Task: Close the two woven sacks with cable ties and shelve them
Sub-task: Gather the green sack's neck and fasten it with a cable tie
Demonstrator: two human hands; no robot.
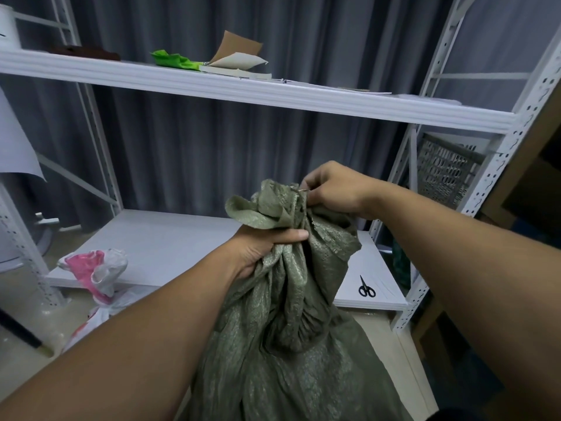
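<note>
Gripping the gathered neck of the green sack (288,344), the left hand (264,250) has fingers and thumb curled round the bunched fabric. The right hand (331,189) is above it and to the right, fingertips pinching the top edge of the sack mouth. Whether anything else sits in that pinch is too small to tell. The sack stands in front of the rack, neck raised before the lower shelf (167,238), body running down out of frame. Loose mouth fabric flares out above the left hand.

Scissors (366,288) with black handles lie on the lower shelf near its right front corner, just beside the sack. A white sack (94,271) with pink print sits at the shelf's left front corner, well apart from the green sack. The upper shelf (273,98) carries a green cloth (173,60) and a pad (236,68) with its cover curled up. A grey curtain (212,153) hangs behind the rack.
</note>
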